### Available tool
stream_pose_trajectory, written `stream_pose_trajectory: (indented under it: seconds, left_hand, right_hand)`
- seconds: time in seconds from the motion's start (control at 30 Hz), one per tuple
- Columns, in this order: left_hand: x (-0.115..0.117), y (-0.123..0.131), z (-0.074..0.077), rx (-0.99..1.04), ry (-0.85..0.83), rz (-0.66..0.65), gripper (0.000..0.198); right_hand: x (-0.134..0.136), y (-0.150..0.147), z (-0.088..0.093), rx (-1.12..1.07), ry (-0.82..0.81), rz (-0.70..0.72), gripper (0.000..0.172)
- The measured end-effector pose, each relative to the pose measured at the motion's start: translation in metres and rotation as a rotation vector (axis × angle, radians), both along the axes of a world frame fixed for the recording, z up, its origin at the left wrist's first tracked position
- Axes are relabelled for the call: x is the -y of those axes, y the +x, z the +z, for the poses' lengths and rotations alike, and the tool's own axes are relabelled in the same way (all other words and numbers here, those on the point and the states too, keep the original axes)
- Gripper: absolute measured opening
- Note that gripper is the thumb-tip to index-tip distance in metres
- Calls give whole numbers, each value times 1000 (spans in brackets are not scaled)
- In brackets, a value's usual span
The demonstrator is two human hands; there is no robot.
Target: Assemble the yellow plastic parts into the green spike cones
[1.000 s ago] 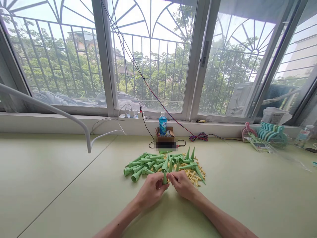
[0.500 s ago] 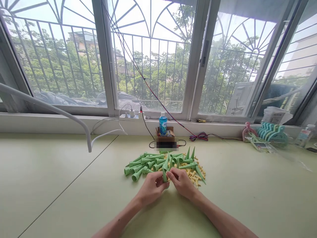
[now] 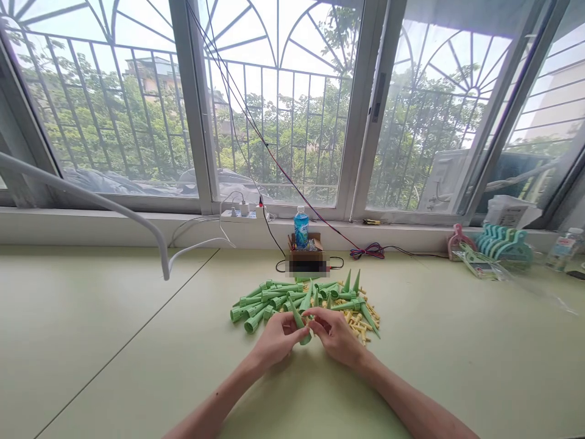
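Both of my hands meet over the near edge of a pile of green cone-shaped plastic spikes (image 3: 274,300) on the pale green table (image 3: 114,341). My left hand (image 3: 274,339) is closed on one green spike (image 3: 299,322), which tilts with its tip up and to the left. My right hand (image 3: 337,336) pinches at the wide end of the same spike; whether a small yellow piece is in its fingers I cannot make out. Small yellow pieces (image 3: 359,326) lie scattered to the right of my hands.
Behind the pile stand a small cardboard box (image 3: 305,261) and a blue bottle (image 3: 300,230). Red and black wires (image 3: 365,251) run along the window sill. A white cable (image 3: 137,222) arcs over the table's left. Teal items and a bag (image 3: 498,247) lie far right.
The spike in my hands has tipped from nearly upright to leaning left. Both hands have shifted slightly toward the pile.
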State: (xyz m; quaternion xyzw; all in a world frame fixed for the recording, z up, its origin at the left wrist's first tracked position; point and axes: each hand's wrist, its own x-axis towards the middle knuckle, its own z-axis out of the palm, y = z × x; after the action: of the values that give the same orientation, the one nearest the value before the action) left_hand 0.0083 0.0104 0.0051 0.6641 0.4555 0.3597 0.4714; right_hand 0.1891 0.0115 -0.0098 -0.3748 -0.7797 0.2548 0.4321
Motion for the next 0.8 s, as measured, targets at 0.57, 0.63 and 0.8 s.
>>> stream_pose_trajectory:
  seconds: [0.57,0.63,0.8]
  left_hand:
    - [2,-1,0,-129,219,22,28]
    - [3,-1,0,-159,257,32,28]
    - [7,-1,2,-188,325,30,26]
  right_hand:
    - [0,-1,2,-50,13,-8,27]
    - [-1,-1,2,-38,9,-11,27]
    - [0,-2,3,-23,-12,5,28]
